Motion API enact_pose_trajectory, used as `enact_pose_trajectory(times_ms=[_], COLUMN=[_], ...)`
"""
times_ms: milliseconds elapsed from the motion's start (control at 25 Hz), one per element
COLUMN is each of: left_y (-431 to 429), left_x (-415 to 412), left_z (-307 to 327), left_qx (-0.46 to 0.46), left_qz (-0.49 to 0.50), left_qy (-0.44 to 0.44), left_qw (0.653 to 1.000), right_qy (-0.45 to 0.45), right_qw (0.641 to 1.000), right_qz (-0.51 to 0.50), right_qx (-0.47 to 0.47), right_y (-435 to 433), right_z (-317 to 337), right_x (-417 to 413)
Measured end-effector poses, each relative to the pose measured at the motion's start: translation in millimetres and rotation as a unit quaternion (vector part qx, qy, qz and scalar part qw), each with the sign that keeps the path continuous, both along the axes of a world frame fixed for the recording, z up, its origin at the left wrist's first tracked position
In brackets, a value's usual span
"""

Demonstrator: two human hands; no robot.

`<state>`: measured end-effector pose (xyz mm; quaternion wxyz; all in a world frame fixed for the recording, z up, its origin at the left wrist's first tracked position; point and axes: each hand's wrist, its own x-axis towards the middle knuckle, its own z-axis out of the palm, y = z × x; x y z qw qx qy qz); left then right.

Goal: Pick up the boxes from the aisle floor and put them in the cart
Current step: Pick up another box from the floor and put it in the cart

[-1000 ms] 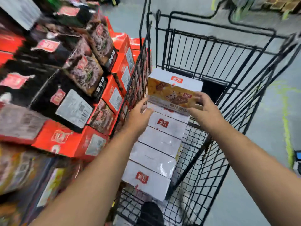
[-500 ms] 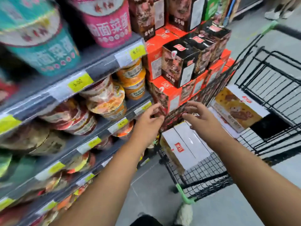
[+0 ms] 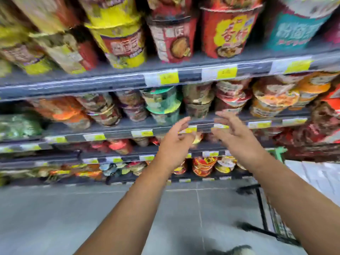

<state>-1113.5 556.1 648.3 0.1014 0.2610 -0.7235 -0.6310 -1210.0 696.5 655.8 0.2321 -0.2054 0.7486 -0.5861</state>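
Head: boxes (image 3: 317,174) right of right hand (image 3: 237,138).

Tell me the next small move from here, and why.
Probably drop the gaze and both hands toward the floor to look for another box. The left hand and right hand are open and empty in front of the noodle shelf, the cart with white boxes sits at the right edge, and the floor in view shows no box.

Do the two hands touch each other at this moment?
Apart. The head view shows the left hand and right hand with the shelf edge visible between them.
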Motion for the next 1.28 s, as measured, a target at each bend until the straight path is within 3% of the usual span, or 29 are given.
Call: enact_pose_trajectory(times_ms=[240, 520, 840, 1080, 1280], left_y=[-127.3, -239.0, -336.1, -389.2, -457.5], left_x=[153.0, 286.6, 406.6, 504.6, 609.5], left_z=[11.1, 14.5, 22.0, 26.0, 10.0], left_qx=[-0.024, -0.036, -0.001, -0.015, -0.019], left_qz=[0.152, 0.327, 0.552, 0.647, 0.682], left_qy=[0.008, 0.009, 0.013, 0.002, -0.005], left_qw=[0.988, 0.944, 0.833, 0.762, 0.731], right_qy=[-0.022, -0.049, -0.046, -0.03, -0.005], right_qw=[0.989, 0.947, 0.854, 0.783, 0.755], right_qz=[0.143, 0.315, 0.518, 0.621, 0.655], right_qx=[-0.022, -0.031, -0.014, 0.002, 0.01], right_y=[-154.4, -323.9, -498.3, -600.4, -688.6], right_z=[8.5, 14.4, 15.2, 11.3, -5.4], right_x=[116.1, 223.1, 336.3, 443.1, 546.9])
